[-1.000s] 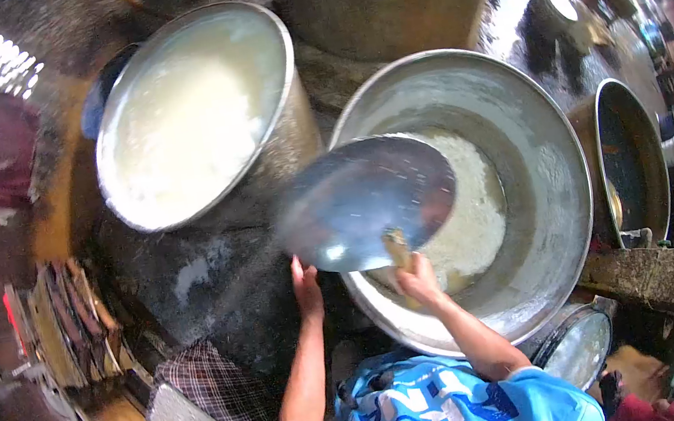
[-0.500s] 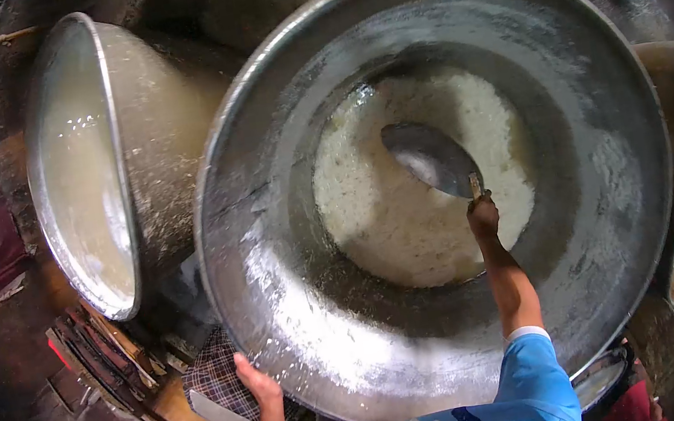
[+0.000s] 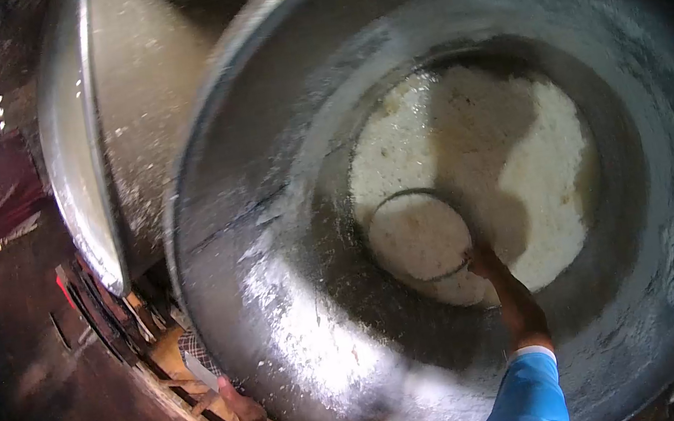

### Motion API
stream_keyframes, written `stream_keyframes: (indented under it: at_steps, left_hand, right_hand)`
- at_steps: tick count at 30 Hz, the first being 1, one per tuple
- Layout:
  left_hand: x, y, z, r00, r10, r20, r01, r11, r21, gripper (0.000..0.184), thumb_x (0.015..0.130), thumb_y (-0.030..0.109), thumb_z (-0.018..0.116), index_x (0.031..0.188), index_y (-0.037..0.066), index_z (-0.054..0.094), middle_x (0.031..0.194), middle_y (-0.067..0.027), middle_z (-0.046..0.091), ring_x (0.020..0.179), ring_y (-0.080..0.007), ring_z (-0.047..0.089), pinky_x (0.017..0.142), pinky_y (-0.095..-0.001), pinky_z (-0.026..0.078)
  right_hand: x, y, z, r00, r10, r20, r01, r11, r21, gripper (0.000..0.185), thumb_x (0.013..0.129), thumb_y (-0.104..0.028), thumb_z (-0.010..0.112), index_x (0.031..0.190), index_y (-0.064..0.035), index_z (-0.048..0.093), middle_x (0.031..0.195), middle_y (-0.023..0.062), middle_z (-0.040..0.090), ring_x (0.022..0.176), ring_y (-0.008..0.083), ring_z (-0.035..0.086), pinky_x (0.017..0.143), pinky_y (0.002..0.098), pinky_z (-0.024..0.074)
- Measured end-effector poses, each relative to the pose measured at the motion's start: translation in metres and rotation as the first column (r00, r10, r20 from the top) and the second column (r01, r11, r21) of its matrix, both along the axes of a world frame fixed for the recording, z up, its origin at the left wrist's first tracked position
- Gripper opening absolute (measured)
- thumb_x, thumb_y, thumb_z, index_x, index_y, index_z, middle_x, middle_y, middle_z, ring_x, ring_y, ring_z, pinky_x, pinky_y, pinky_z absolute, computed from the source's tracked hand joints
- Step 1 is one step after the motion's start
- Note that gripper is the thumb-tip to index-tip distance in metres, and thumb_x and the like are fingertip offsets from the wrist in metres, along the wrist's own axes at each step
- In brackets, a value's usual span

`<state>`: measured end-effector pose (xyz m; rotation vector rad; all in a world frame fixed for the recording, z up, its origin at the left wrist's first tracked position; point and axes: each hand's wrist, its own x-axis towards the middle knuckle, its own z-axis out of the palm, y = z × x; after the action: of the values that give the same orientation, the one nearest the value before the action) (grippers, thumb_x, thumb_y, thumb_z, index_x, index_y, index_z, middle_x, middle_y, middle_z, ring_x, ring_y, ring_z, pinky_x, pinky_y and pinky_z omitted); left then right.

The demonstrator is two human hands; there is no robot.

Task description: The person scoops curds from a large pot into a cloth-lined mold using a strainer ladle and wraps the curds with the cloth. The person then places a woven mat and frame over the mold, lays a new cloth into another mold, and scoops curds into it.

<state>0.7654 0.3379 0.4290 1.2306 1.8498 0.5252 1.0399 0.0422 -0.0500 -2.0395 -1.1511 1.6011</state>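
pan [image 3: 414, 192], round and whitish-filled, is gripped at its edge by the outstretched right hand [image 3: 484, 261], right of centre. the left hand's [image 3: 246, 408] grip, lower left, cannot be told.

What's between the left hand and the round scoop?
The head view shows the vat's rim, then its bright inner wall, between the left hand and scoop.

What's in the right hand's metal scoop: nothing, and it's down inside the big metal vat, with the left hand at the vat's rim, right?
Not empty: the head view shows the metal scoop full of whitish stuff. Rest holds: right hand, vat, left hand.
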Motion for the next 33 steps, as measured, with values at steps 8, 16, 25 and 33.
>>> stream_keyframes:
  at_steps: [8, 16, 25, 33]
  left_hand:
    - [0.050, 0.013, 0.022, 0.916, -0.333, -0.223, 0.332, 0.942, -0.044, 0.060, 0.091, 0.045, 0.030, 0.114, -0.006, 0.052, 0.114, -0.0211, 0.054, 0.104, -0.0304, 0.051, 0.091, -0.0379, 0.036]
    - [0.021, 0.014, 0.020, 0.925, -0.365, 0.106, 0.330, 0.910, 0.250, 0.053, 0.092, 0.039, 0.034, 0.129, 0.001, 0.040, 0.130, -0.0197, 0.043, 0.120, -0.0325, 0.041, 0.100, -0.0353, 0.031]
    - [-0.183, -0.026, -0.054, 0.814, 0.101, 0.572, -0.199, 0.974, 0.111, 0.057, 0.081, 0.015, 0.051, 0.133, 0.000, 0.031, 0.133, -0.0188, 0.040, 0.125, -0.0262, 0.035, 0.102, -0.0340, 0.027]
    - [-0.433, -0.220, -0.090, 0.220, 0.900, 0.377, -0.848, 0.367, -0.382, 0.051, 0.078, 0.025, 0.053, 0.127, 0.014, 0.043, 0.128, -0.0092, 0.043, 0.111, -0.0270, 0.042, 0.091, -0.0471, 0.032]
  right_hand:
    - [-0.005, -0.054, 0.115, 0.990, 0.058, -0.125, -0.025, 0.968, 0.249, 0.032, 0.069, -0.006, 0.059, 0.101, 0.0008, 0.057, 0.082, 0.0132, 0.063, 0.057, 0.0163, 0.058, 0.049, 0.0318, 0.0482]
    - [0.013, -0.050, 0.427, 0.991, 0.119, -0.055, -0.131, 0.879, -0.458, 0.019, 0.068, -0.014, 0.061, 0.061, 0.0020, 0.055, 0.051, 0.0079, 0.055, 0.043, 0.0161, 0.054, 0.040, 0.0315, 0.0443]
    - [-0.037, 0.006, 0.679, 0.960, -0.278, 0.015, 0.229, 0.760, -0.609, 0.009, 0.075, -0.005, 0.057, 0.075, -0.0007, 0.050, 0.056, 0.0040, 0.050, 0.043, 0.0126, 0.048, 0.037, 0.0274, 0.0400]
    - [-0.082, 0.062, 0.784, 0.931, 0.347, 0.113, -0.286, 0.887, -0.361, 0.010, 0.072, -0.014, 0.059, 0.075, -0.0046, 0.055, 0.057, 0.0037, 0.051, 0.046, 0.0164, 0.055, 0.041, 0.0302, 0.0436]
